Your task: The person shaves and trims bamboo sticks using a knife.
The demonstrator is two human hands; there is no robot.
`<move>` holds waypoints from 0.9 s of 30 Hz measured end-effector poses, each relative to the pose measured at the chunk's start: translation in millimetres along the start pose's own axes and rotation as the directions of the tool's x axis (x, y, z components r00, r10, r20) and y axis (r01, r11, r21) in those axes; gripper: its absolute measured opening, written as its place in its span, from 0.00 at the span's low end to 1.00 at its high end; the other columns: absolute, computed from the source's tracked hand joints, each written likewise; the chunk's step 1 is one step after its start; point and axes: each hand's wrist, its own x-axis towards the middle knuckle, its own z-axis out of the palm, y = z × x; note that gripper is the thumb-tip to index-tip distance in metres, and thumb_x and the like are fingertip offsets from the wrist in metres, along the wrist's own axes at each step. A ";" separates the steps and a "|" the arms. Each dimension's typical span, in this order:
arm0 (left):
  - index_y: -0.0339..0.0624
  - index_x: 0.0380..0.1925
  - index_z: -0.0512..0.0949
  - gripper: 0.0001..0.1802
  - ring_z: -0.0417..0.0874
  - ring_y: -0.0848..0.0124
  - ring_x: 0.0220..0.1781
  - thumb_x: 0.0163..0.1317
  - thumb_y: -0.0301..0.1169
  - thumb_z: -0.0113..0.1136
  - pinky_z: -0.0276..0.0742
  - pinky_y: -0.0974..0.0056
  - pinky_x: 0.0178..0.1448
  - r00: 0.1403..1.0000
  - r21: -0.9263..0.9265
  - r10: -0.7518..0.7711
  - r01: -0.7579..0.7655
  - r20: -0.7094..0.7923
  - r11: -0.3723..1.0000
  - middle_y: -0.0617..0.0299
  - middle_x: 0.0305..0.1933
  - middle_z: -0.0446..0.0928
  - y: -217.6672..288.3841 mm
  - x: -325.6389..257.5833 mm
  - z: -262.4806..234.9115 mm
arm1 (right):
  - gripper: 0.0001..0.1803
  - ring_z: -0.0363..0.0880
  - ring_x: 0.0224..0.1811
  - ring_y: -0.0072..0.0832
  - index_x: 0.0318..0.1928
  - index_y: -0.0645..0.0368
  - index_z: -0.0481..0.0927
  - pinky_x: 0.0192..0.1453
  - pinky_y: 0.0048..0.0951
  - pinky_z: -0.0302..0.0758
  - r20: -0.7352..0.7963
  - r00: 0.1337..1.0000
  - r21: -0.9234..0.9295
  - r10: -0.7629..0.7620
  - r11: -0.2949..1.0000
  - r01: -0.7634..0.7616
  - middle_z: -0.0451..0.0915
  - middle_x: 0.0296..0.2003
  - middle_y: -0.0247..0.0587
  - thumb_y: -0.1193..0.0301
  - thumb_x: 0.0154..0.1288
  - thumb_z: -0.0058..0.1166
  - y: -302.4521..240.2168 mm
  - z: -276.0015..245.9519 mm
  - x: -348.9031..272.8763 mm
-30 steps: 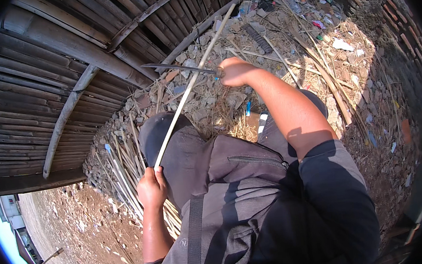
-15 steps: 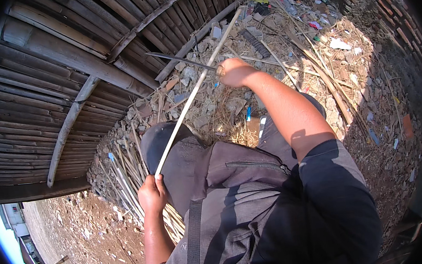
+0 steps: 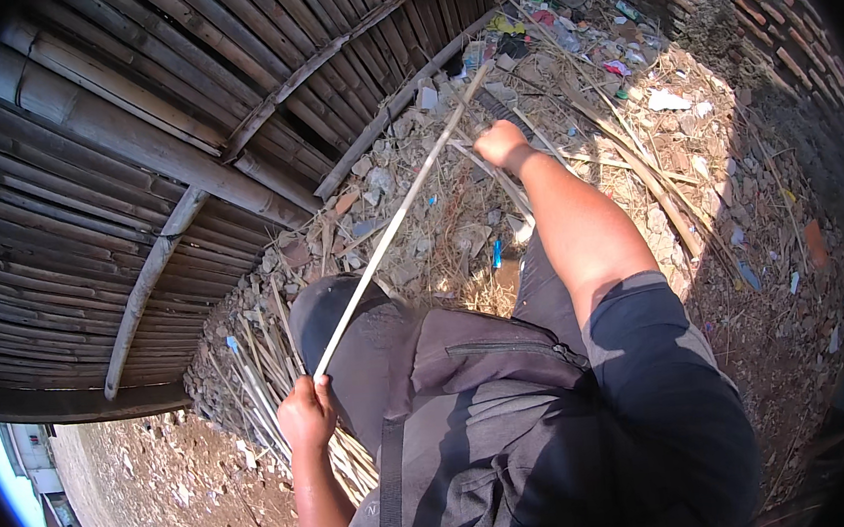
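2 bare hands are at work on a long, pale stick (image 3: 402, 210). Left hand (image 3: 307, 412), low and left of centre, is wrapped around the stick's near end, its thumb along the top. Right hand (image 3: 504, 144), farther out, is curled into a fist just beside the stick's upper part — what it may hold cannot be made out. Between them the stick, slim, smooth and nearly straight, slants over the dark-trousered left knee (image 3: 320, 307) and ends beyond the right hand.

A dark fabric bag (image 3: 458, 326) with a long zipper lies across the lap. Beside the left knee is a loose bundle of thin, pale sticks (image 3: 260, 383). Outward spreads rough ground (image 3: 290, 250) — broken stone, dry straw, coloured scraps. A weathered wall of bamboo slats (image 3: 53, 296) rises at left; a coarse reddish brick wall (image 3: 771, 12) stands at upper right.
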 end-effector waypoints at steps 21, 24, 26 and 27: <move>0.36 0.35 0.76 0.18 0.80 0.42 0.30 0.76 0.41 0.50 0.73 0.47 0.35 0.949 -0.242 -0.267 0.302 0.165 0.922 0.43 0.24 0.77 23.8 -28.2 -23.8 | 0.15 0.84 0.47 0.50 0.43 0.53 0.84 0.50 0.48 0.79 0.527 0.674 -0.139 -0.517 0.730 0.669 0.85 0.42 0.49 0.68 0.54 0.55 -121.9 8.1 -126.0; 0.36 0.31 0.74 0.19 0.80 0.41 0.29 0.76 0.40 0.49 0.72 0.44 0.33 0.974 -0.203 -0.211 0.223 0.080 0.954 0.42 0.25 0.78 33.1 -26.5 -23.7 | 0.17 0.84 0.48 0.49 0.46 0.53 0.84 0.52 0.47 0.79 0.447 0.800 -0.109 -0.401 0.863 0.494 0.85 0.44 0.50 0.69 0.55 0.53 -107.4 11.4 -107.1; 0.37 0.31 0.74 0.18 0.80 0.40 0.28 0.75 0.40 0.50 0.72 0.44 0.32 0.980 -0.143 -0.187 0.194 0.061 0.970 0.42 0.25 0.78 32.0 -25.7 -21.8 | 0.17 0.84 0.48 0.49 0.46 0.54 0.84 0.52 0.47 0.79 0.380 0.824 -0.113 -0.420 0.863 0.492 0.85 0.43 0.51 0.69 0.55 0.53 -102.8 17.2 -106.3; 0.38 0.30 0.73 0.17 0.80 0.40 0.28 0.75 0.39 0.51 0.72 0.43 0.32 0.986 -0.076 -0.165 0.167 0.031 0.983 0.43 0.25 0.78 29.8 -26.1 -19.7 | 0.17 0.84 0.48 0.49 0.46 0.55 0.83 0.51 0.47 0.79 0.311 0.844 -0.116 -0.438 0.863 0.491 0.85 0.43 0.51 0.69 0.54 0.54 -99.5 19.5 -106.0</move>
